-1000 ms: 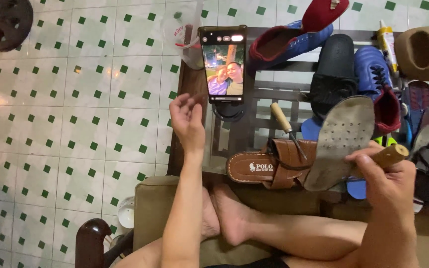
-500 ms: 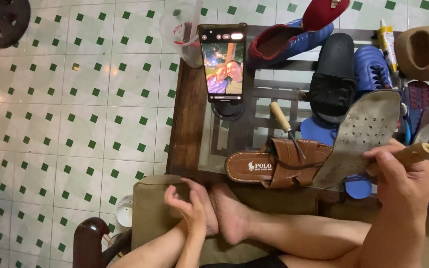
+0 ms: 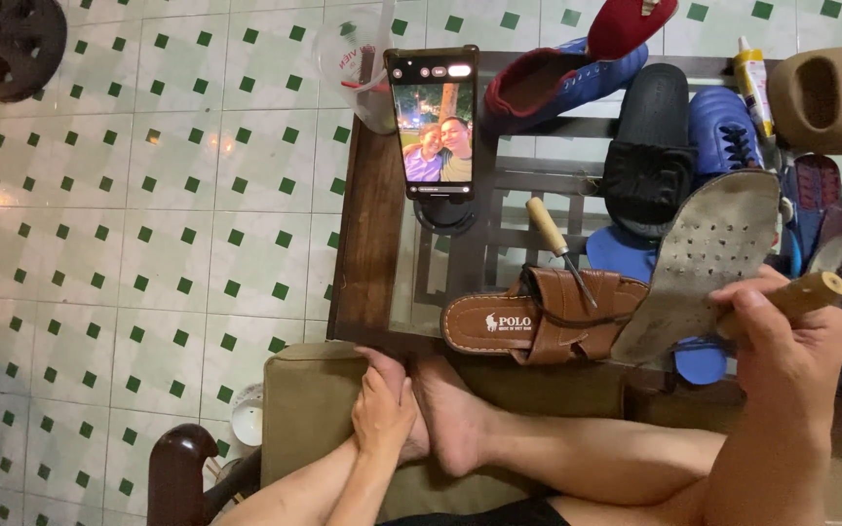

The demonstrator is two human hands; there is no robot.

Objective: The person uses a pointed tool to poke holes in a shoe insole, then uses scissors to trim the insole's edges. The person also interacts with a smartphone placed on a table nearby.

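- My right hand (image 3: 782, 336) is closed around a tool with a wooden handle (image 3: 811, 292); the fingers wrap it fully, and only the round end of the handle shows. I cannot see the working end.
- The grey insole (image 3: 713, 258), full of small holes, stands tilted just beside this hand, with its lower end near the brown leather sandal (image 3: 538, 317). I cannot tell if the hand also pinches it.
- My left hand (image 3: 382, 409) holds no tool; its fingers lie curled on my bare foot (image 3: 450, 419), which rests on the olive cushion (image 3: 309, 409).
- The sandal lies on the glass tabletop (image 3: 411, 292), and an awl with a pale handle (image 3: 557, 244) rests across its straps.
- Behind them stand a phone on a stand (image 3: 433, 117), a black slide (image 3: 650, 156) and blue sport shoes (image 3: 733, 127).
- To work well here, I think the insole needs support from the free hand, so the tool does not slip toward the fingers.
- I would also keep the awl's point turned away from my leg.
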